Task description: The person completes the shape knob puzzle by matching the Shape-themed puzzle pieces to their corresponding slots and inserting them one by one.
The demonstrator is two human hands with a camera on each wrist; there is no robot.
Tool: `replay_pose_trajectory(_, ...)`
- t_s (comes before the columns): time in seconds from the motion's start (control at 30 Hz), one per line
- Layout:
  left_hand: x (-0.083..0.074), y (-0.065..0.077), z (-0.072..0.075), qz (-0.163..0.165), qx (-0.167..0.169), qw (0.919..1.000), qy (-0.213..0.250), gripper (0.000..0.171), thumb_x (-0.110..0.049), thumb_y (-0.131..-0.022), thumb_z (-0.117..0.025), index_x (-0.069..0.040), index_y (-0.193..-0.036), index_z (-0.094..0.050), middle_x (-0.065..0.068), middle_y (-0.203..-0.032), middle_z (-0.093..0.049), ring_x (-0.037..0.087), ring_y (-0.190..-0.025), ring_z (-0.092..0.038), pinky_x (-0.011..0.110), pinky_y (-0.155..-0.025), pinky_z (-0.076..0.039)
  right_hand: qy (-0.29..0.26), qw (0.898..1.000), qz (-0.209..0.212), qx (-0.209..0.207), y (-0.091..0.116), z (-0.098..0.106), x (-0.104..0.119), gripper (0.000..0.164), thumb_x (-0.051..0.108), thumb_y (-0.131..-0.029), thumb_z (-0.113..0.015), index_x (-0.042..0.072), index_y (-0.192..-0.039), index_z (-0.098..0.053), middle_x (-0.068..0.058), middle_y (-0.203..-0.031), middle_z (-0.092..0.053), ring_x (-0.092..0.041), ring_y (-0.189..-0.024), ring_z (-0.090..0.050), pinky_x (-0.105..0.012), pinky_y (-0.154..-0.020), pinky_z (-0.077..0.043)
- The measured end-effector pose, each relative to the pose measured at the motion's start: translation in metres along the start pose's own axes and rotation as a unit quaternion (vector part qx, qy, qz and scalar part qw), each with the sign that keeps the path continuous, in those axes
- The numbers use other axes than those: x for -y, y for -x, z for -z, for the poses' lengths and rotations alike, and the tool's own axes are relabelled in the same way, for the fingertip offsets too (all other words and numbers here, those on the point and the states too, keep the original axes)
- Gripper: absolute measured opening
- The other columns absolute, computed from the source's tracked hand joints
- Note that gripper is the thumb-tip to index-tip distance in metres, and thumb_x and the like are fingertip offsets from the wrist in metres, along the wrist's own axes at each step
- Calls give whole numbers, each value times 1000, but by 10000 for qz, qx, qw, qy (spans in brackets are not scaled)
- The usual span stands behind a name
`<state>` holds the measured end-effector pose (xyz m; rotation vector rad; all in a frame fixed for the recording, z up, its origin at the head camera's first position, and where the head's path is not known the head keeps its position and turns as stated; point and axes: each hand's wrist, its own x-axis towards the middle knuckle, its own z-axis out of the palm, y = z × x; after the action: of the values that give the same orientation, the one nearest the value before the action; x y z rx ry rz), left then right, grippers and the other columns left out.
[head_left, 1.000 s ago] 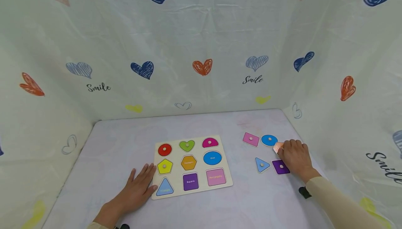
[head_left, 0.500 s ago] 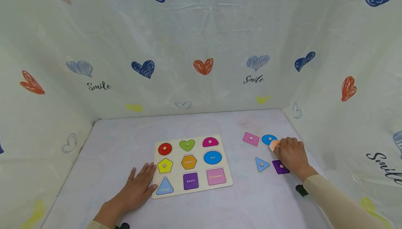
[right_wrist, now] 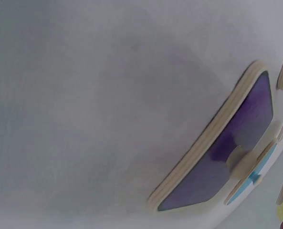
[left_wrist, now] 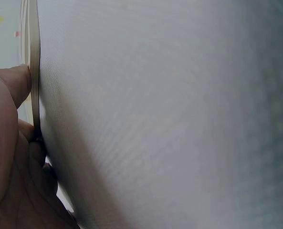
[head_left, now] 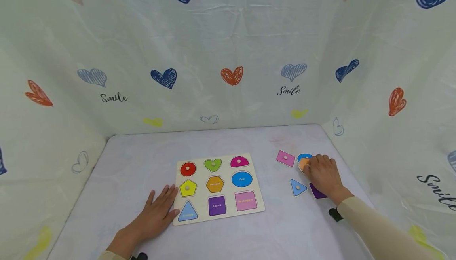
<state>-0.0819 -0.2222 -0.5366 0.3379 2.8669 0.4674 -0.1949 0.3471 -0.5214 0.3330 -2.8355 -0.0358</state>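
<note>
A person's right hand (head_left: 323, 176) pinches an orange piece (head_left: 303, 164), right of centre in the head view, partly hiding a blue oval piece (head_left: 304, 156); a purple piece (head_left: 316, 191) lies just below. At lower left, the left hand (head_left: 156, 214), fingers extended, touches the shape board (head_left: 227, 196).

Pale, lightly creased sheet (head_left: 228, 34) hung as back wall and folded round both sides of the bench, printed with scribbled hearts: dark blue heart (head_left: 164, 78) and orange-red heart (head_left: 232, 76) at mid-height, yellow heart (head_left: 153, 122) low down, plus the word "Smile" (head_left: 113, 97) in black script. Bench (head_left: 142, 153) whitish, its far edge meeting the sheet, faint reddish smudge (head_left: 280, 138) toward the far right. Light soft and diffuse, shadows weak.
</note>
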Motion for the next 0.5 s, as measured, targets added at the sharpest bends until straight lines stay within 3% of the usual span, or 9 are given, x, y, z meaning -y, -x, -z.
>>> replay_pose_trajectory(0.3,-2,1,2,-11,14,10000,36,80,-43,-103,-65,-5,-165,-32,18,-171,-32,41,-162,-21,72,-127,-1,-108,9998,173,-50,-7,0,20,21,20,-97,-63,3,-87,-57,-8,-78,-52,-28,-78,-48,-40,-70,-39)
replay_pose_trajectory(0.5,-2,1,3,-3,41,10000,76,81,-43,-103,-65,-5,-166,-31,18,-172,-32,41,-162,-20,72,-127,-1,-318,9975,451,-442,-10,-3,31,19,16,-92,-60,9,-77,-51,-6,-76,-51,-29,-79,-50,-38,-67,-36)
